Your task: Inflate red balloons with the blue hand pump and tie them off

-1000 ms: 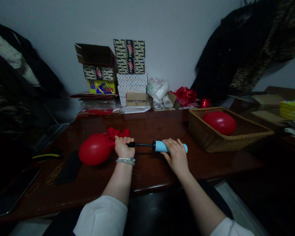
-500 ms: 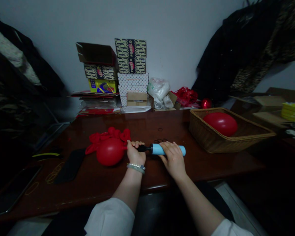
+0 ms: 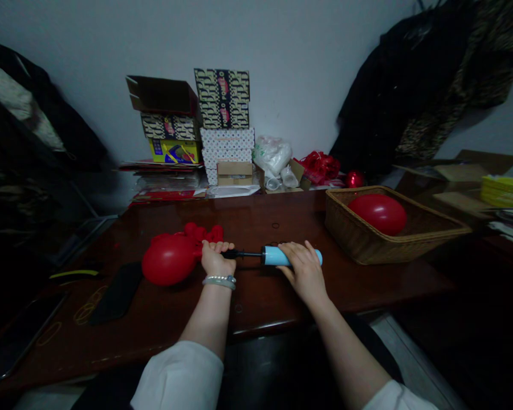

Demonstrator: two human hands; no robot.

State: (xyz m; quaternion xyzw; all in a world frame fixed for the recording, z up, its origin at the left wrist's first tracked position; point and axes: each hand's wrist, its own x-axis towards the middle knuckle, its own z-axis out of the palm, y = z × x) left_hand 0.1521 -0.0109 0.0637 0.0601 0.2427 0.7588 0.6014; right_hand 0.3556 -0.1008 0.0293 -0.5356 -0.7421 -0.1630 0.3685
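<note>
A blue and black hand pump (image 3: 276, 255) lies sideways above the table, its black rod drawn out to the left. My right hand (image 3: 303, 267) is closed over the blue barrel. At the other end, my left hand (image 3: 217, 259) grips the pump's black end together with the neck of a partly inflated red balloon (image 3: 170, 259). That balloon bulges out to the left of my left hand. Just behind it lies a heap of limp red balloons (image 3: 203, 232), partly hidden by the inflated one.
A wicker basket (image 3: 367, 242) at the right holds an inflated red balloon (image 3: 380, 214). Left on the table (image 3: 277, 310) are a black phone-like slab (image 3: 117, 292), yellow rubber bands (image 3: 88, 310) and a tablet (image 3: 19, 333). Stacked boxes (image 3: 226, 145) stand along the wall.
My left hand has moved left with the balloon neck and pump end, drawing out more of the rod. The balloon has shifted left and looks slightly larger. My right hand stays on the barrel.
</note>
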